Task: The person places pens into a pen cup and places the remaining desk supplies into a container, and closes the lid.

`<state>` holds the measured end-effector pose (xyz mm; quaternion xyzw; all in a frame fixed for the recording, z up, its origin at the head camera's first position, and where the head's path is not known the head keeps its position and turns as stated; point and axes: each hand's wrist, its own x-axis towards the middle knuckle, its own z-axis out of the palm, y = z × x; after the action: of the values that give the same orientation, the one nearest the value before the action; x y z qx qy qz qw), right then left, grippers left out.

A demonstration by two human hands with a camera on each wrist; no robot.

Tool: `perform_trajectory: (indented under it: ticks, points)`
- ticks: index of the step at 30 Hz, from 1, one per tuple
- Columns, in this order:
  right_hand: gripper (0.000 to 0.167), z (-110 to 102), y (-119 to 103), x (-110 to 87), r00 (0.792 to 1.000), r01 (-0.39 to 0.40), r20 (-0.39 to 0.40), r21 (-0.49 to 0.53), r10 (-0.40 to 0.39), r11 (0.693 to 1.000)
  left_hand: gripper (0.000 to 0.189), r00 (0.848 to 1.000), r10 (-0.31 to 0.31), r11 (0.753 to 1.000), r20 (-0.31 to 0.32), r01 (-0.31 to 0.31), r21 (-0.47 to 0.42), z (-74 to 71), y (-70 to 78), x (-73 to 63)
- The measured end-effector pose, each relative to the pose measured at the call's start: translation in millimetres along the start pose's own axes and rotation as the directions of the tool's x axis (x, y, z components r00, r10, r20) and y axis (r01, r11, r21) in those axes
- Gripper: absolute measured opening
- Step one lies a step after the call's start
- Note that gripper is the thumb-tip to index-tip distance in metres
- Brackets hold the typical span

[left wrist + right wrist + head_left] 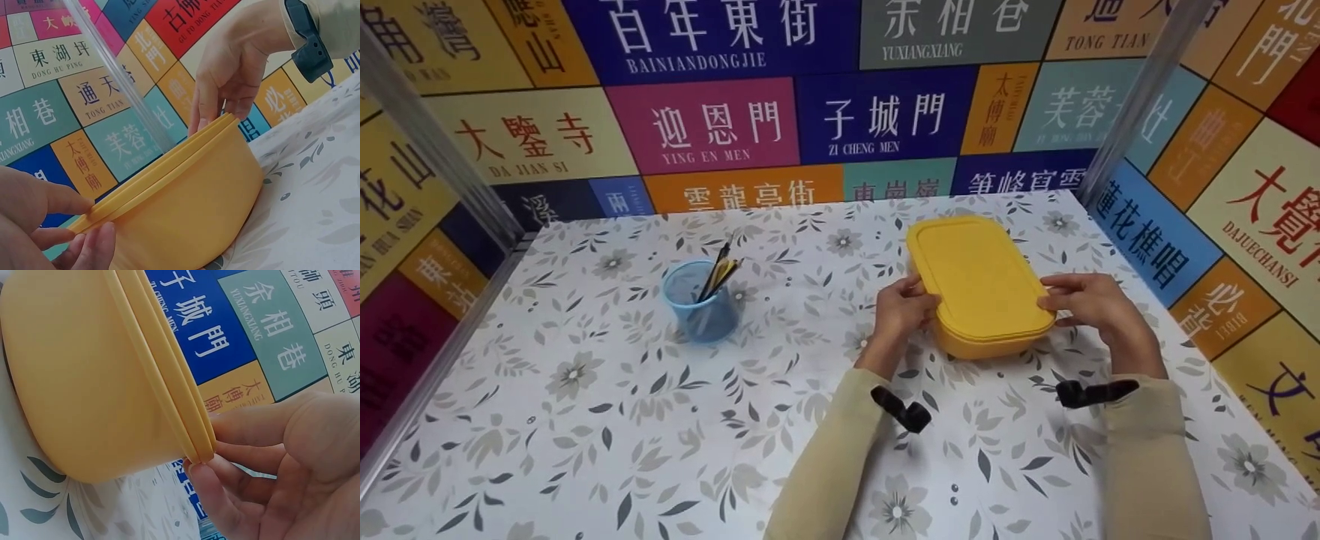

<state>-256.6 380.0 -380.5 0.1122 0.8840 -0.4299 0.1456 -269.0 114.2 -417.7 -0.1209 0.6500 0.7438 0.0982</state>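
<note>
A yellow rectangular food container (988, 346) with rounded corners stands on the table, its matching yellow lid (982, 274) lying on top. At its left edge is my left hand (901, 311), thumb and fingers pinching the rim. Across from it, my right hand (1099, 304) pinches the rim at the right edge. The left wrist view shows the container's side wall (191, 191) and the left fingertips (101, 239) on either side of the rim. Up close in the right wrist view, the right thumb and fingers grip the lid's edge (194, 433). What the container holds is hidden.
To the left stands a light blue mesh pen cup (701, 319) with several pens and pencils (720, 277) leaning in it. A floral cloth (607, 420) covers the table. Panels with coloured place-name signs (877, 112) enclose the back and both sides.
</note>
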Motion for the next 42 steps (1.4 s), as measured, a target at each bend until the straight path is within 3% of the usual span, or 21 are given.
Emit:
perform_trajectory:
  ticks: [15,21,27,36,42]
  points:
    - [0.079,-5.9,3.1,1.2,0.996,-0.031,0.088,-0.004,0.032,0.999,0.065,0.985,-0.12,0.992,0.122,0.115,0.043,-9.2,0.8,3.1]
    - [0.072,-1.7,2.8,2.7,0.995,0.031,0.098,-0.003,-0.03,1.0,0.082,0.969,-0.117,0.993,0.22,0.109,0.048,-12.2,0.8,7.0]
    - [0.064,3.4,3.3,7.5,0.991,0.039,0.123,0.027,-0.042,0.999,0.087,0.955,-0.111,0.993,0.274,0.116,-0.004,-14.1,-2.0,10.7]
    - [0.068,9.6,0.2,10.3,0.994,0.055,0.092,-0.041,-0.051,0.998,0.087,0.947,-0.112,0.991,0.302,0.128,-0.035,-16.1,-3.1,11.5]
    - [0.062,12.6,-2.3,6.7,0.996,0.064,0.073,-0.087,-0.058,0.994,0.089,0.936,-0.096,0.989,0.338,0.129,-0.076,-16.1,-3.9,12.6]
